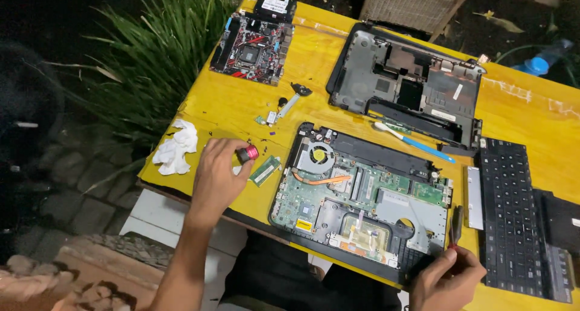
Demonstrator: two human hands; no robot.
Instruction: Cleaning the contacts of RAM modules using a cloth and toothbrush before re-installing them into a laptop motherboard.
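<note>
A: What does the left hand (pixel 216 175) hold?

B: A small red and black cap (pixel 247 153), pinched at the fingertips. Just right of it lies a green memory stick (pixel 265 171); to its left, crumpled white tissue (pixel 175 146).

A: And the right hand (pixel 446 279)?

B: Closed on a black screwdriver (pixel 456 225), at the corner of 1 opened laptop base (pixel 361 196). Beyond it lies the keyboard (pixel 513 214) on the yellow table (pixel 229 105).

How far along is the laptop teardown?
Done: bottom cover and keyboard lie apart from the opened laptop. In hand: the left hand holds a small red-capped item; the right hand grips a screwdriver by the chassis. Left: fan, copper heatpipe and board sit in place.
</note>
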